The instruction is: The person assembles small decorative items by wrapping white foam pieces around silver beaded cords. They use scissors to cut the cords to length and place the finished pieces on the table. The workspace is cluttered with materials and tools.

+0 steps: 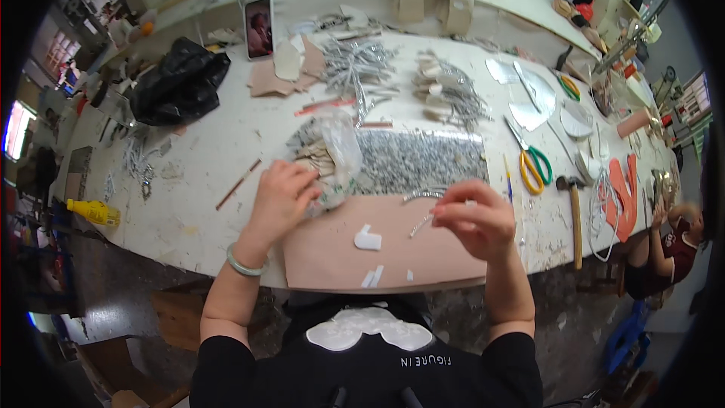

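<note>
Pinches a thin silver strip (420,226) narrowly between thumb and fingertips of the right hand (477,215). Points it out from those fingertips toward the lower left, over the pinkish board (438,261) and on the near side of the speckled slab (423,159); cannot tell from this view if touching the board or raised above it. Has a curved silver piece (424,194) just beside the same fingertips, along the near edge of the slab. Bends the left hand (278,200) beside a clear plastic bag (345,143) and a stack of beige pieces (316,157), well apart from the strip and off to its left. Curls the fingers of that hand partly; cannot tell if closed on anything there. Wears a pale bangle (245,264) on the left wrist. Has white pieces (368,240) on the board, between the two hands. Has a heap of silver strips (355,64) and a second bundle (453,94) beyond the slab on the white surface (196,181). Has scissors (536,170) and a hammer (575,219) to the right, a yellow bottle (92,211) and a black bag (181,83) to the left.
</note>
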### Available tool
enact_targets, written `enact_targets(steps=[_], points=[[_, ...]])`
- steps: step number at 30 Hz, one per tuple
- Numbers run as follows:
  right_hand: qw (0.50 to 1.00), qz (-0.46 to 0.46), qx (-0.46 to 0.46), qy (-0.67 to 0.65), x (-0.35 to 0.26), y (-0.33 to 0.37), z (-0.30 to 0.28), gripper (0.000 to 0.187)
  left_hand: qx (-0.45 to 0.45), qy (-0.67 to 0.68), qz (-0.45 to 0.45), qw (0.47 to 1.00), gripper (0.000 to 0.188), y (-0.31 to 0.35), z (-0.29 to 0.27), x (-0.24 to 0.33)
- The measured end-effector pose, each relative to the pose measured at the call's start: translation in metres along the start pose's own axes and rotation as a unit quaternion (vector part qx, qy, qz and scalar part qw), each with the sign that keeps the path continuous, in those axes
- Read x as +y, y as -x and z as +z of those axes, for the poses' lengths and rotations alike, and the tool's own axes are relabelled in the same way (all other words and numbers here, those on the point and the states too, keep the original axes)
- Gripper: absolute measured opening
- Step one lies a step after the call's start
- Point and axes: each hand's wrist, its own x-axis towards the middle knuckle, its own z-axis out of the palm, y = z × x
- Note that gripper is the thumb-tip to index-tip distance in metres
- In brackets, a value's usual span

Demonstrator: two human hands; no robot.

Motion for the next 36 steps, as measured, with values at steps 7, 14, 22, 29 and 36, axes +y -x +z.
enact_targets(steps=[7,14,22,29,36], points=[[0.997,0.078,-0.026,0.009,-0.016,-0.002,0.024,0.042,0.149,0.039,-0.004,0.988,0.015,-0.003,-0.008,0.018],[0.99,0.125,-0.02,-0.064,-0.021,-0.003,0.058,0.035,0.003,0.392,-0.061,0.918,0.019,0.015,0.002,0.076],[0.99,0.129,-0.011,-0.056,-0.022,0.01,0.065,0.05,-0.149,0.64,-0.218,0.722,0.023,0.028,-0.001,0.073],[0.997,0.032,-0.033,0.056,-0.025,0.013,0.061,0.044,-0.151,0.701,-0.303,0.628,0.024,0.033,-0.003,0.072],[0.996,-0.015,-0.05,0.07,-0.02,0.011,0.061,0.047,-0.094,0.643,-0.264,0.713,0.02,0.031,-0.006,0.079]])
